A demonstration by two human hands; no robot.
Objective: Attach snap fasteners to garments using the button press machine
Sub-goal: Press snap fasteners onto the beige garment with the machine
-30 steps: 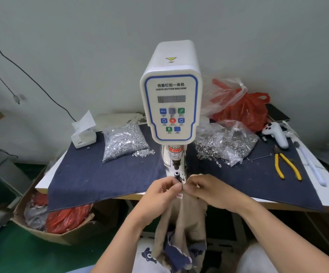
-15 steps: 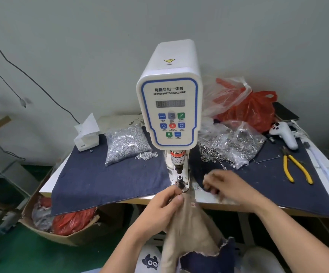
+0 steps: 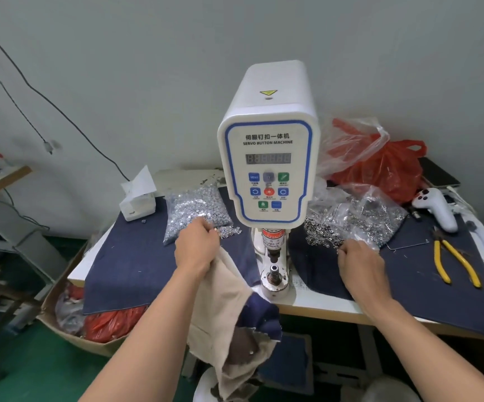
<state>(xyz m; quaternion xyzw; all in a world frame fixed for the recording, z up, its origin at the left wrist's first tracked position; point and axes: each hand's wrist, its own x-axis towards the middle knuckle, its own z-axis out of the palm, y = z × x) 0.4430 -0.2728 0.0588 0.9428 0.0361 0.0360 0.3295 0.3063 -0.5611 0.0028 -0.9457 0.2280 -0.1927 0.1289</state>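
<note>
The white button press machine stands mid-table, its lower die bare. My left hand grips a beige garment that hangs over the table's front edge; its fingers reach to loose silver fasteners spilled from a clear bag. My right hand rests right of the machine with curled fingers at the edge of a pile of ring snaps. Its fingertips are hidden, so I cannot tell whether they hold a snap.
Dark denim cloth covers the table. Yellow-handled pliers, a white handheld controller and a red plastic bag sit on the right. A tissue box stands back left. A cardboard box is on the floor.
Both hands left the die. The left hand carried the garment up and left to the fastener bag; the right hand let go of it and moved right to the snap pile.
</note>
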